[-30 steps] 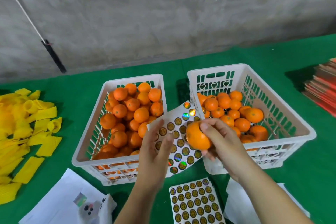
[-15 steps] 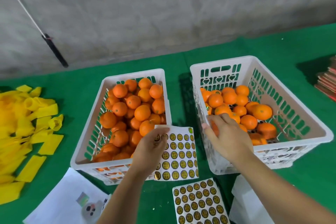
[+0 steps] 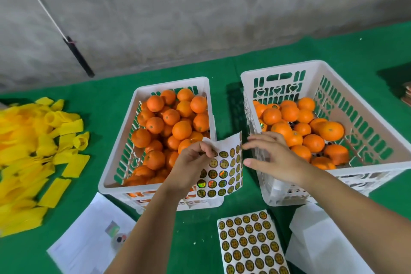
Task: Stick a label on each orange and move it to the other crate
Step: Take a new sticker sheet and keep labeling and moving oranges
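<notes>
1. Green cloth covers the bench (image 3: 200,229); the right crate (image 3: 333,69) stands partly behind the right hand (image 3: 273,158), and its near wall is blurred.
2. The left hand (image 3: 191,167) pinches a curled label sheet (image 3: 224,173) between the crates, hiding part of the left crate (image 3: 115,162).
3. The right hand is spread wide, holding nothing, just beside the sheet.
4. Oranges (image 3: 181,129) fill the left crate; more oranges lie in the right crate.
5. A second sheet (image 3: 249,242), cut off below, white papers (image 3: 89,240) and blurred yellow sleeves (image 3: 33,162) lie around.

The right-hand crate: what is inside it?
The right-hand crate holds oranges, some showing round labels. The right hand covers its near corner; lower layers are hidden.
</notes>
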Tool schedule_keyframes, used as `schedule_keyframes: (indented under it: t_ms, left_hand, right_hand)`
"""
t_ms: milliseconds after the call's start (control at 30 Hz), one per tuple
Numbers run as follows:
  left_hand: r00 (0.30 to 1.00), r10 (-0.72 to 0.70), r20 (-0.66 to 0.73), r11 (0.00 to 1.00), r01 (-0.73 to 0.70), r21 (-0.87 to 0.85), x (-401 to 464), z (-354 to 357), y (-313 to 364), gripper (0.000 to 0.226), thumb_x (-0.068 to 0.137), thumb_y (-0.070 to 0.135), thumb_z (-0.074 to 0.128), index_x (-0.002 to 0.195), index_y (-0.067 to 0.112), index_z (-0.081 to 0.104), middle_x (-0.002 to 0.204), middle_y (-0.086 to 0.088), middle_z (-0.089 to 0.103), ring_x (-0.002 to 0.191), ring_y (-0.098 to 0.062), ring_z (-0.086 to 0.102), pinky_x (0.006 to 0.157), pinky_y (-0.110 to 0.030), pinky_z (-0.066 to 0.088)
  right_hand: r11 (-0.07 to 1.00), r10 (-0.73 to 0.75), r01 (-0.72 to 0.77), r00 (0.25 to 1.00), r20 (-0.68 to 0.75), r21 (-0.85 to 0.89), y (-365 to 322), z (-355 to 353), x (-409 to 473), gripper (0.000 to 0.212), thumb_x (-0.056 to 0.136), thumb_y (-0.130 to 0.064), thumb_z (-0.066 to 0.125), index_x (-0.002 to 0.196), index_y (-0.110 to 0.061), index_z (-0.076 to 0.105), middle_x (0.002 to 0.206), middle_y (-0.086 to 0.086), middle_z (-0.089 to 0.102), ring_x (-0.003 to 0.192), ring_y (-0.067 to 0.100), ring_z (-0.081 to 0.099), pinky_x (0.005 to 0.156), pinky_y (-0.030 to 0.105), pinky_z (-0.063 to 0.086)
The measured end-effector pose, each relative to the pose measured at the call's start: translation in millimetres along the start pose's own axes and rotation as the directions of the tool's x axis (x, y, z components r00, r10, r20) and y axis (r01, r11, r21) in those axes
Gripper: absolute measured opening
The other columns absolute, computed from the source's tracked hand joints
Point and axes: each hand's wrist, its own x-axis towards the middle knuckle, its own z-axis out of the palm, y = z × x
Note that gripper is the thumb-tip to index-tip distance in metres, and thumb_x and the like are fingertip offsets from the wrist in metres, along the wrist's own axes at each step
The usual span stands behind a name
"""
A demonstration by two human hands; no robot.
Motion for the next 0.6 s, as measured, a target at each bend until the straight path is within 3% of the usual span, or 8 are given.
schedule_keyframes:
  t_ms: [33, 133, 167, 300, 500, 600]
  left_hand:
    - [1.0, -0.024, -0.002, 0.999, 0.024, -0.03, 3, -4, -1, 0.044, 0.103, -0.006, 0.055, 0.076, 0.027, 0.066, 0.103, 0.001, 0.072, 0.094, -0.022, 0.067, 0.086, -0.035, 0.056]
    - [0.996, -0.086, 0.034, 0.993, 0.088, -0.082, 10, -13, -5, 0.042, 0.102, -0.006, 0.056, 0.075, 0.025, 0.064, 0.096, -0.004, 0.067, 0.089, -0.025, 0.063, 0.081, -0.034, 0.054]
    - [0.994, -0.1, 0.049, 0.989, 0.105, -0.101, 11, -15, -6, 0.04, 0.102, -0.006, 0.057, 0.075, 0.024, 0.063, 0.095, -0.005, 0.066, 0.088, -0.025, 0.062, 0.079, -0.033, 0.053]
    - [0.988, -0.118, 0.098, 0.98, 0.132, -0.15, 11, -18, -11, 0.025, 0.095, 0.006, 0.064, 0.076, 0.021, 0.06, 0.093, -0.014, 0.061, 0.088, -0.029, 0.061, 0.081, -0.041, 0.051]
    - [0.955, -0.111, 0.276, 0.986, 0.141, -0.09, 11, -14, -5, 0.034, 0.1, 0.001, 0.054, 0.076, 0.024, 0.061, 0.077, 0.0, 0.065, 0.069, -0.014, 0.066, 0.066, -0.024, 0.055]
    - [0.949, -0.119, 0.291, 0.991, 0.131, -0.02, 14, -6, -1, 0.042, 0.104, -0.005, 0.053, 0.075, 0.025, 0.063, 0.087, -0.007, 0.069, 0.079, -0.022, 0.069, 0.071, -0.029, 0.058]
  right_hand:
    - [1.0, 0.0, 0.0, 1.0, -0.002, -0.002, 1, 2, 2, 0.071, 0.08, -0.084, 0.057, 0.144, -0.055, 0.047, 0.154, -0.024, 0.037, 0.145, -0.001, 0.011, 0.123, 0.049, 0.024]
    - [0.999, 0.045, -0.045, 0.997, 0.058, -0.008, 4, 8, 7, 0.103, 0.075, -0.088, 0.059, 0.157, -0.059, 0.004, 0.157, -0.028, 0.027, 0.147, -0.002, 0.005, 0.11, 0.035, 0.034]
    - [0.997, 0.071, -0.07, 0.995, 0.077, -0.012, 6, 8, 9, 0.109, 0.073, -0.088, 0.06, 0.158, -0.058, -0.002, 0.16, -0.027, 0.023, 0.148, -0.004, 0.0, 0.111, 0.034, 0.031]
    - [0.995, 0.065, -0.057, 0.994, 0.091, -0.087, 12, 9, 12, 0.097, 0.073, -0.086, 0.057, 0.157, -0.054, 0.021, 0.161, -0.029, 0.017, 0.137, -0.015, -0.01, 0.122, 0.037, 0.018]
    - [0.999, 0.02, -0.017, 0.996, 0.081, -0.036, 16, 10, 12, 0.094, 0.076, -0.078, 0.065, 0.153, -0.065, 0.013, 0.158, -0.031, 0.021, 0.135, -0.012, -0.005, 0.116, 0.033, 0.013]
    - [0.999, -0.014, 0.015, 0.999, 0.033, -0.04, 20, 12, 13, 0.073, 0.077, -0.075, 0.065, 0.144, -0.058, 0.041, 0.154, -0.025, 0.031, 0.137, -0.007, 0.002, 0.117, 0.033, 0.015]
